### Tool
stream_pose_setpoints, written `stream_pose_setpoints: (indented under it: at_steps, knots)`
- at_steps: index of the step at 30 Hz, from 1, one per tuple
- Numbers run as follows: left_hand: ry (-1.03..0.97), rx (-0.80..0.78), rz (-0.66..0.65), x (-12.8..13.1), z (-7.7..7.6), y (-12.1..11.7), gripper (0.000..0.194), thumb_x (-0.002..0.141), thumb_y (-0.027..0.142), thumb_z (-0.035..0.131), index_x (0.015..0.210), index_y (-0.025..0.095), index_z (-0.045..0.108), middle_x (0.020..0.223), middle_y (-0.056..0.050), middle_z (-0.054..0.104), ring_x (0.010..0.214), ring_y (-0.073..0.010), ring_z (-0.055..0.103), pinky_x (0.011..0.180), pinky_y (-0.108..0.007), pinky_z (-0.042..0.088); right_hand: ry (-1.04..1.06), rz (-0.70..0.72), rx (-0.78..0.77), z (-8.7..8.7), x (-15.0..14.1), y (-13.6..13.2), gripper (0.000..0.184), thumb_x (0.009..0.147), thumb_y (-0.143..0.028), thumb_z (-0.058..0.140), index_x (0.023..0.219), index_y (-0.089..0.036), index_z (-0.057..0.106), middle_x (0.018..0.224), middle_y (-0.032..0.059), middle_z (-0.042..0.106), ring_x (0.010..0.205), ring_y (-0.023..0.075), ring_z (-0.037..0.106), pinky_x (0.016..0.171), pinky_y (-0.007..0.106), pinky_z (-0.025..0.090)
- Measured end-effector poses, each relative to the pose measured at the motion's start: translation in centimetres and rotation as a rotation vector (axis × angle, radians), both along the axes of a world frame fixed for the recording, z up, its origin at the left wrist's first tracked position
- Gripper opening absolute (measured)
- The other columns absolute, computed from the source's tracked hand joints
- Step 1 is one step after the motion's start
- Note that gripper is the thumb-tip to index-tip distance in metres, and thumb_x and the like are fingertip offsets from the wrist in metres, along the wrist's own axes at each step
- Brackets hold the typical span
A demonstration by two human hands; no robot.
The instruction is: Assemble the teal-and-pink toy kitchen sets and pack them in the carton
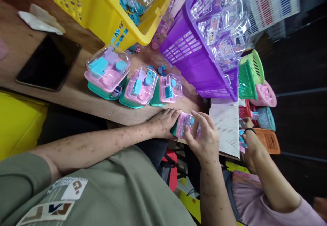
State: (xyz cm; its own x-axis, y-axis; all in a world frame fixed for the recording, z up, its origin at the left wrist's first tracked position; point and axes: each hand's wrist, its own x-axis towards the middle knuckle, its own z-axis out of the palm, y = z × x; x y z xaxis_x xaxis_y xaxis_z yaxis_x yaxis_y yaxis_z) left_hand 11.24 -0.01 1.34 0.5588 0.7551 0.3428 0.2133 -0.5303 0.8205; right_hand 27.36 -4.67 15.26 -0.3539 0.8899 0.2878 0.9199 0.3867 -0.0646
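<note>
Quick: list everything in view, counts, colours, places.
Table: one, brown, left and centre
Held box: one, pink and green, centre
Boxes: three, pink and green, on table
Loose pieces: several, blue, behind boxes
Left basket: one, yellow, top
Right basket: one, purple, top
Small baskets: at least five, multicoloured, right
Rack: one, white, upper right
Panel: one, white, right
Phone: one, black, left
Paper: count unclear, white, tan, left
Unclear items: several, red and yellow, below table
Co-worker: one, in lilac, lower right
Shirt: one, olive, bottom
Left hand: one, bare, on held box
Right hand: one, bare, at held box
</note>
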Motion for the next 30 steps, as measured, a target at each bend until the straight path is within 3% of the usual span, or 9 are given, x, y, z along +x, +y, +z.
stream_pose_setpoints:
  at_steps: [16, 26, 30]
  knots:
    - [0.077, -0.016, 0.01, 0.0, 0.3, 0.2, 0.11, 0.071, 0.055, 0.104, 0.152, 0.014, 0.043, 0.149, -0.024, 0.063, 0.143, -0.0457, 0.061, 0.123, -0.059, 0.049, 0.021, -0.023, -0.098, 0.1, -0.4, 1.1, 0.039, 0.099, -0.037, 0.067, 0.136, -0.023, 0.071, 0.127, 0.0134, 0.075, 0.118, 0.0336, 0.075, 0.105, 0.051, 0.065]
    - [0.082, -0.019, -0.01, -0.3, 0.5, 0.5, 0.103, 0.07, 0.051, 0.103, 0.148, 0.015, 0.046, 0.147, -0.023, 0.064, 0.141, -0.0452, 0.062, 0.123, -0.059, 0.049, 0.173, -0.088, -0.146, -2.5, 1.2, -0.2, 0.048, 0.108, -0.05, 0.058, 0.148, -0.024, 0.056, 0.139, 0.0163, 0.065, 0.133, 0.0363, 0.067, 0.115, 0.06, 0.058]
    - [0.073, 0.009, 0.008, -0.1, 0.2, 0.3, 0.101, 0.072, 0.05, 0.101, 0.149, 0.017, 0.044, 0.149, -0.023, 0.064, 0.142, -0.045, 0.062, 0.123, -0.059, 0.049, 0.121, -0.114, -0.182, -2.1, 1.2, -0.3, 0.054, 0.107, -0.056, 0.059, 0.151, -0.025, 0.054, 0.143, 0.0176, 0.064, 0.136, 0.0378, 0.065, 0.117, 0.061, 0.058]
